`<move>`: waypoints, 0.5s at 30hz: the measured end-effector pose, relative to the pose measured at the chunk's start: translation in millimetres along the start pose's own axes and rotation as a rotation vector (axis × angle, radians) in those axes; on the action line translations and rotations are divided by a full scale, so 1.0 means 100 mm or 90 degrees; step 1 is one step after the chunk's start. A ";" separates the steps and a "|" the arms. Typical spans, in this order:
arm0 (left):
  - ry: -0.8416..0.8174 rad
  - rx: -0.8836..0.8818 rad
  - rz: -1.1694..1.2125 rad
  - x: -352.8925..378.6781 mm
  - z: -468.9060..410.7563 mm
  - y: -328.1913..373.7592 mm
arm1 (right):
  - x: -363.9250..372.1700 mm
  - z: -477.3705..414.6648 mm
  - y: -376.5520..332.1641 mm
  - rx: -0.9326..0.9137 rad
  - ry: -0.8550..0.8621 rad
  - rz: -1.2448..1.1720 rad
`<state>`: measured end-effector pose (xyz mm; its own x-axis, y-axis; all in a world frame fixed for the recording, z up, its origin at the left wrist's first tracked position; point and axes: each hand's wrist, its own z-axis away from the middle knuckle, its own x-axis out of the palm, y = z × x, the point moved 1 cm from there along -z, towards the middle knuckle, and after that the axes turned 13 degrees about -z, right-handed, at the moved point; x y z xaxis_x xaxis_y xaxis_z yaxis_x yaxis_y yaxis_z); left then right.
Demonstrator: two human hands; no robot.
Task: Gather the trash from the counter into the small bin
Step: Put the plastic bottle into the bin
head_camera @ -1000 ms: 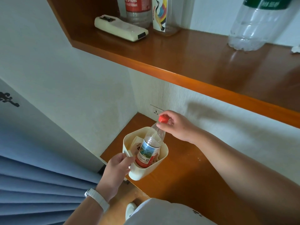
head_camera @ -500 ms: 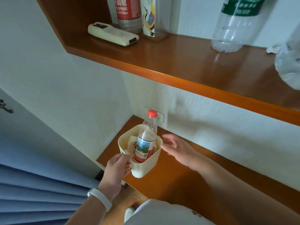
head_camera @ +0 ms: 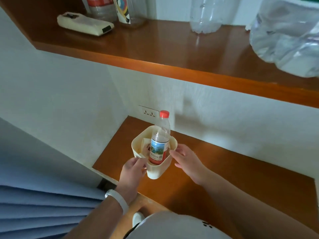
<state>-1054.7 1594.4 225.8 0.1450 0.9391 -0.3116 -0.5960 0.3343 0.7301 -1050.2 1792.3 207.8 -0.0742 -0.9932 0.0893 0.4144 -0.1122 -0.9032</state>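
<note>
A small cream bin point(head_camera: 158, 170) is held above the lower wooden counter point(head_camera: 224, 178). Upright inside it stands a clear plastic bottle point(head_camera: 159, 140) with a red cap and a red-and-blue label, its neck rising above the rim. A piece of paper point(head_camera: 145, 145) lies beside the bottle in the bin. My left hand point(head_camera: 133, 171) grips the bin's near left rim. At the bin's right wall is my right hand point(head_camera: 187, 159), fingers spread, fingertips at the rim, holding nothing.
The upper wooden shelf point(head_camera: 172, 54) carries a cream remote point(head_camera: 85, 24), a red-labelled bottle point(head_camera: 101, 7), a patterned cup point(head_camera: 132, 12) and two large clear bottles point(head_camera: 205, 14) point(head_camera: 286, 33). A wall socket point(head_camera: 149, 112) sits behind the bin. Blue curtain point(head_camera: 43, 204) hangs at the left.
My right hand let go of the bottle's red cap and came down to the bin's right side. The bottle now stands free in the bin. The view tilted a little.
</note>
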 end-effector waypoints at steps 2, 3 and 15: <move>-0.020 -0.004 -0.019 0.16 0.02 0.02 | -0.13 0.02 0.06 0.016 0.020 -0.015; -0.032 -0.006 -0.026 0.23 0.02 0.02 | -0.21 0.04 0.07 0.019 0.028 -0.021; -0.149 0.001 -0.057 1.07 -0.15 0.04 | -0.97 0.14 0.24 0.014 0.123 -0.067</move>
<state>-1053.3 1694.7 186.3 0.3766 0.8985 -0.2257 -0.5707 0.4169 0.7074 -1020.2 1885.8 183.8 -0.2899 -0.9520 0.0979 0.4143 -0.2171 -0.8839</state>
